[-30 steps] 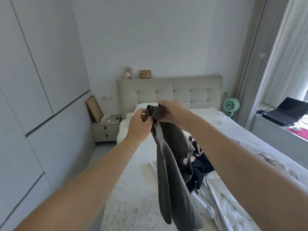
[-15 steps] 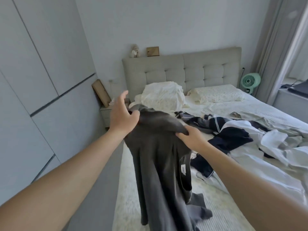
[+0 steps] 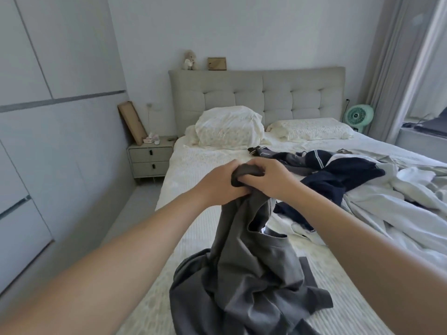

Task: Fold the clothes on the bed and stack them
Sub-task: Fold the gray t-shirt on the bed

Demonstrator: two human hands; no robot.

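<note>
Left hand (image 3: 221, 183): fingers curled round the bunched top of the grey garment (image 3: 244, 269), gripping it above the bed's left half.
Right hand (image 3: 268, 176): fingers curled over the same bunch from the other side, touching the left hand.
Grey garment: soft, matte dark-grey knit; hangs from both hands in a narrow twist, then pools in loose folds on the bed (image 3: 193, 165) near its foot, close to the left edge.
Navy garment (image 3: 338, 175): dark blue cloth with white stripes, crumpled at the bed's middle, just right of the hands.
White clothes (image 3: 399, 206): pale, thin, wrinkled fabric spread toward the right edge.
Bed surface: ribbed, cream cover; a bare strip runs along the left edge from the pillows (image 3: 229, 130) to the grey folds.
Headboard (image 3: 266, 97): tufted, padded, grey-beige squares.
Floor gap: narrow aisle between the bed's left edge and the flat wardrobe doors (image 3: 48, 141).
Nightstand (image 3: 151, 157): two-drawer, rounded corners, beside the head-end left corner.
Fan (image 3: 359, 116): round, mint green, by the head-end right corner.
</note>
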